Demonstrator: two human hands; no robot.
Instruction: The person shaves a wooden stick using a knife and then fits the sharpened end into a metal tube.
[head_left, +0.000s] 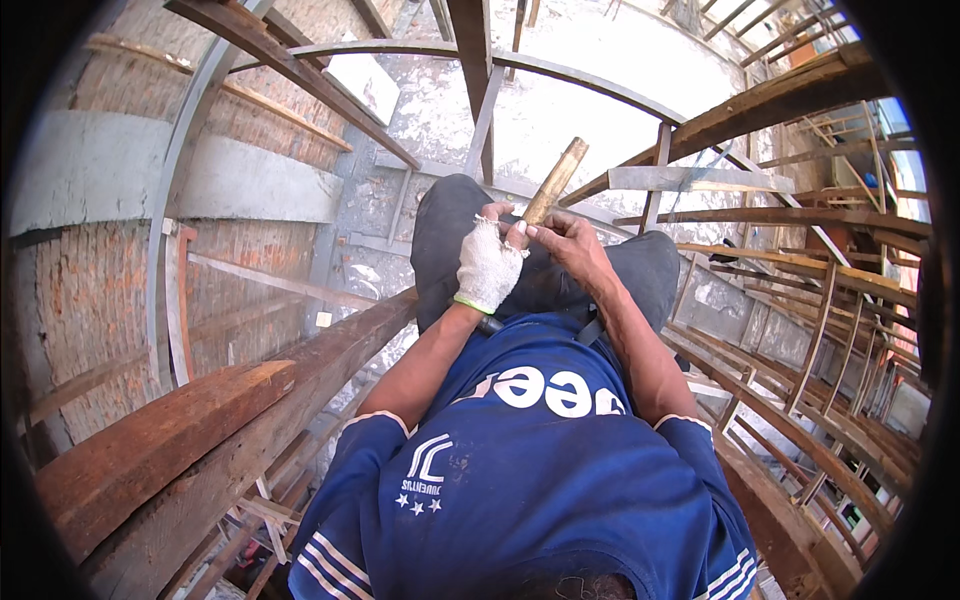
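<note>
Over my lap, my left hand [490,262] wears a white knitted glove with bare thumb and fingertips showing. It is closed at the lower end of a short, worn yellow-brown wooden stick [556,180], which slants up and away to the right. My bare right hand [572,246] meets it there, thumb and fingers pinched together just below the stick's end. Whatever lies in that pinch is too small or hidden to make out. Dark trousers [445,225] cover my bent knees on both sides of the hands.
I sit high among timber beams. A thick brown beam [170,440] runs along my left, and rough beams [780,95] cross at the right. A grey curved frame [180,180] stands before a brick wall [265,260]. The pale, patchy floor [560,100] lies far below.
</note>
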